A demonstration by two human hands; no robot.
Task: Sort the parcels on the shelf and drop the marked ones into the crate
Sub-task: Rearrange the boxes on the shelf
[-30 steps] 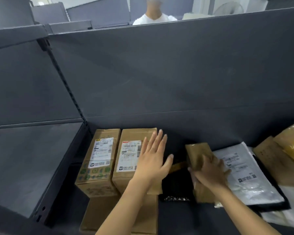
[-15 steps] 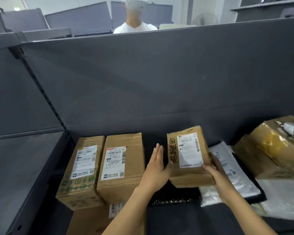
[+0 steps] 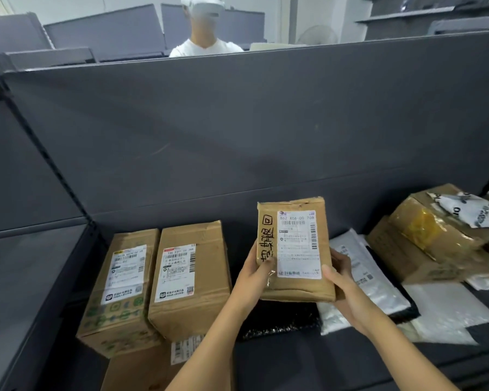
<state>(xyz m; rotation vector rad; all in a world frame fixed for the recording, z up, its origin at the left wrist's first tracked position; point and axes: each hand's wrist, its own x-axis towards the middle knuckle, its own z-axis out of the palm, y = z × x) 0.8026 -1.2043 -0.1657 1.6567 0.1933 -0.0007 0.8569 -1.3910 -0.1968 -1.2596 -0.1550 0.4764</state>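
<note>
I've got the small cardboard parcel (image 3: 295,249) lifted above the shelf (image 3: 350,359), label up. Left hand (image 3: 254,277) grips its left edge, right hand (image 3: 342,286) its lower right corner, thumbs on top, fingers curled underneath.

This is a parcel-sorting storeroom or depot. A dark grey metal shelf (image 3: 322,362) with a tall back panel (image 3: 237,122) and a slotted upright (image 3: 48,165) carries shipping cartons. A green-printed box (image 3: 119,289) and a plain box (image 3: 189,300) stand side by side, each with 1 barcode label (image 3: 178,270). White mailers (image 3: 362,272) and a black mailer (image 3: 277,317) lie to the right, near a taped box (image 3: 424,235). A marked box (image 3: 294,249) bears handwriting beside its own printed sticker. Beyond the panel are more grey shelf units (image 3: 102,29), a fan (image 3: 316,35) and a person (image 3: 206,43) in a white shirt.
</note>
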